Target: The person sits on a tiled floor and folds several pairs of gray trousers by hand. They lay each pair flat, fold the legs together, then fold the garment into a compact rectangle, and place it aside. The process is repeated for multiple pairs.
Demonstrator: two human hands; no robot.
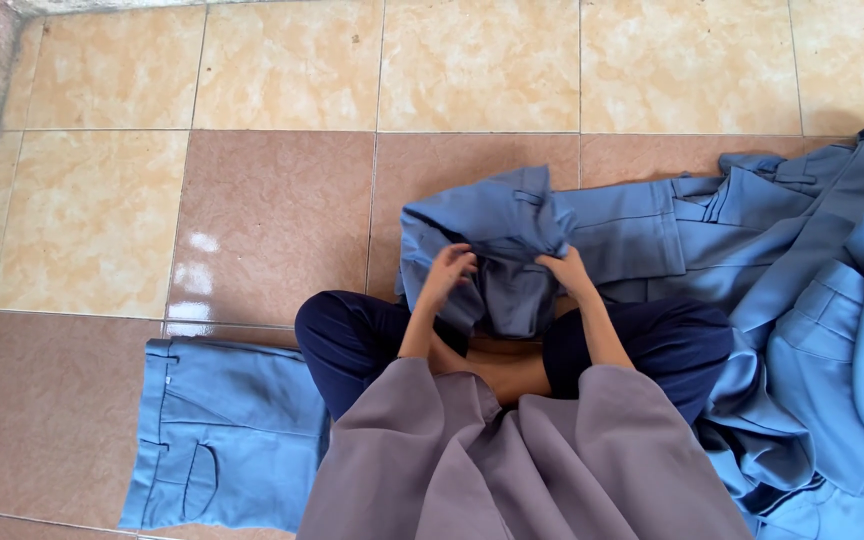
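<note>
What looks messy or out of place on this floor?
The heap of blue garments at the right lies crumpled and tangled, while the folded blue trousers at the left lie flat. The left hand and right hand grip another bunched blue garment.

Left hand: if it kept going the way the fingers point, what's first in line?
The left hand already grips the bunched blue trousers, fingers pointing up the frame. Straight on, it would likely push further into that same cloth, then reach the bare tiled floor beyond. Depth is unclear from one view.
</note>
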